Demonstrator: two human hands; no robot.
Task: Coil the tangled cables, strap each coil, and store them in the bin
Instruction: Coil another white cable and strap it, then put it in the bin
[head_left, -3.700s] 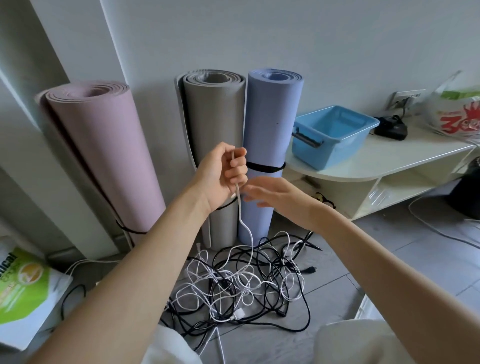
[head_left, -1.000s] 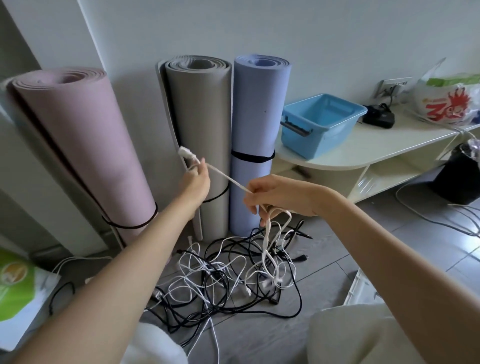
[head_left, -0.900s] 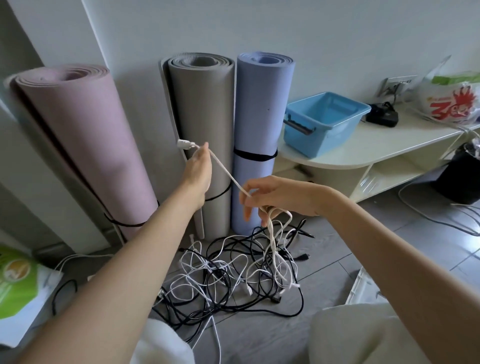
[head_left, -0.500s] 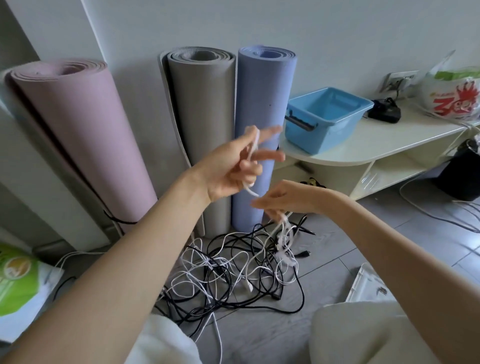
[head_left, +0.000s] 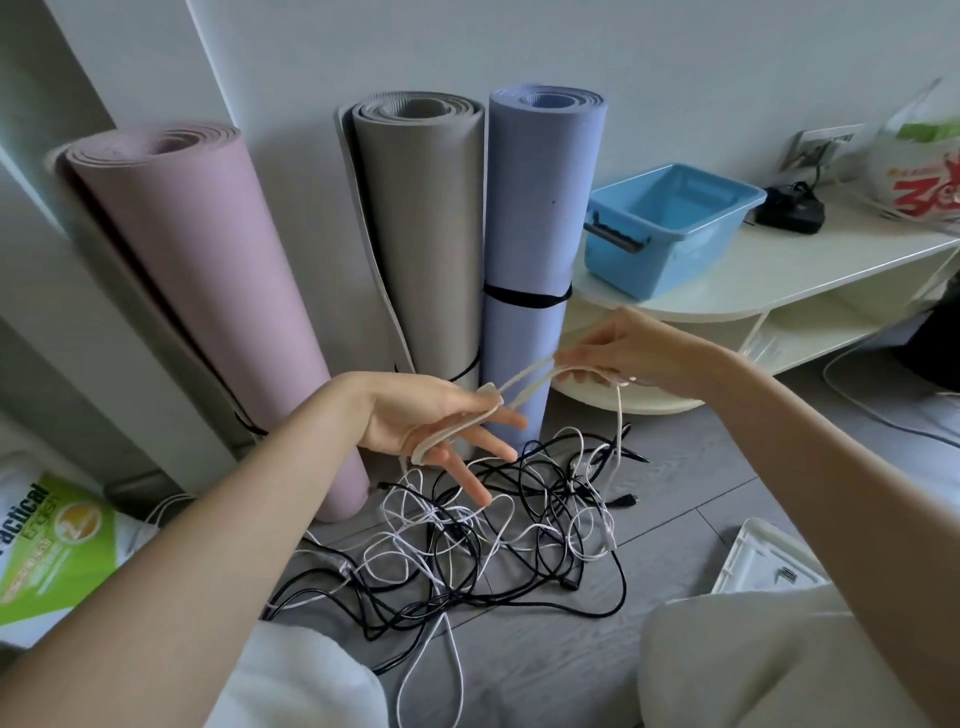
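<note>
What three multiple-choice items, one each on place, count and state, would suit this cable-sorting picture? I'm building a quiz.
1. Where does the light blue plastic bin stand?
A. on the cream shelf unit
B. on the floor
C. on a mat

2. How many rolled foam mats lean on the wall?
A. two
B. three
C. four

3. The white cable is:
A. strapped in the bin
B. looped over the left hand, with the right hand pinching it
C. untouched

Key:
1 A, it sits on the shelf top.
2 B, pink, grey and lilac.
3 B, it spans both hands.
</note>
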